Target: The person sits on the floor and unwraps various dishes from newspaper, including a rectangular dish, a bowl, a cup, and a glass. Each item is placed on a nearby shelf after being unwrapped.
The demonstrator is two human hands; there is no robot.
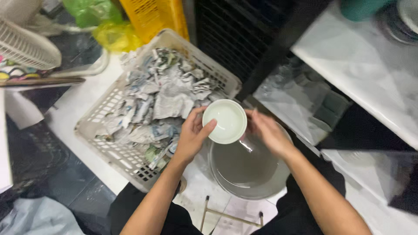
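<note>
A small white bowl (224,121) is held just above the grey water basin (248,167), gripped at its rim by the left hand (191,137), fingers curled; right hand (269,132) steadies the far side. Beside the basin, a crate of crumpled newspaper (152,104): unwrapping seemingly done, rinsing apparently under way.

A dark tiled floor (74,191) is seen at the lower left. A white marble counter (365,74) is set at the right, and beneath its edge a lower shelf (300,104) covered with clear plastic is seen. Left of the counter a black slatted panel (235,39) is stood, and left of that a yellow crate (152,17). Even, soft light is cast throughout.
</note>
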